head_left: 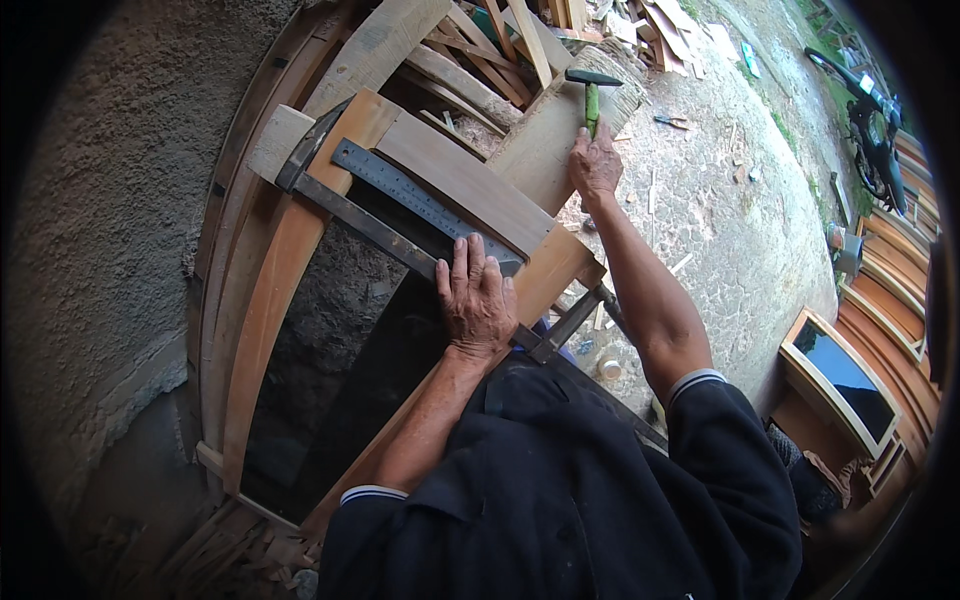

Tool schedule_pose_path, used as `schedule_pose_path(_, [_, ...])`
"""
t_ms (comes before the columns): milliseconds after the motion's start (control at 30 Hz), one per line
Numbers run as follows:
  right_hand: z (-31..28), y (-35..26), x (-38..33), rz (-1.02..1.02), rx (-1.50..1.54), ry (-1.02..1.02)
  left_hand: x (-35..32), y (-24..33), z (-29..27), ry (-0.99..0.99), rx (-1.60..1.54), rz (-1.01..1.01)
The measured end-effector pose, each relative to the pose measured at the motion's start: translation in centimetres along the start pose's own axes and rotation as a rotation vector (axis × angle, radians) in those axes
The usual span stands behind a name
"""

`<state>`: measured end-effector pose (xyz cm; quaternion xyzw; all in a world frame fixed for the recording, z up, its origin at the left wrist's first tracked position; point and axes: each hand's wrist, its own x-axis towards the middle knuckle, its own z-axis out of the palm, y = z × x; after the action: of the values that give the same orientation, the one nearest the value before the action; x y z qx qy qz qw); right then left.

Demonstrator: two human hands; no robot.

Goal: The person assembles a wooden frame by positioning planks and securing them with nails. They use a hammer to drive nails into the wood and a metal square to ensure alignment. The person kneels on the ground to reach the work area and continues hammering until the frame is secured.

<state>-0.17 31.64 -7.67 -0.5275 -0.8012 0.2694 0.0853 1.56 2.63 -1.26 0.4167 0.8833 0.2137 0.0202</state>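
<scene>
Open passage exists to the right of the work: bare ground (740,230) strewn with chips, unobstructed up to the stacked wooden frames (890,300) at the far right. Ahead, a heap of offcut boards (500,50) blocks reach beyond the raised hammer (592,95). The left side is closed off by a rough wall (110,220) and curved timber arches (260,290) leaning against it. On the wooden frame (470,190) itself, a steel ruler (400,190) and a dark metal bar clamp (370,225) cross the surface diagonally, leaving narrow clear wood between them.

I see motorbike (868,120) far right, scrap wood pile (600,25) far centre, framed glass panel (838,378) right, stacked frames (895,290) beside it, rough wall (110,210) left.
</scene>
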Motion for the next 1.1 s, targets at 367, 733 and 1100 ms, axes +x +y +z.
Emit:
schedule_pose_path(367, [0.5,0.6,0.1,-0.029,0.009,-0.006,0.0,0.1,-0.1,0.004,0.021,-0.003])
schedule_pose_path(733, [-5.4,-4.9,-3.4,-0.165,0.721,-0.802,-0.1,0.0,0.0,0.020,-0.022,-0.015])
schedule_pose_path(1100, [-6.3,-11.1,-2.0,-0.299,0.452,-0.922,-0.1,0.3,-0.2,0.025,-0.017,-0.026])
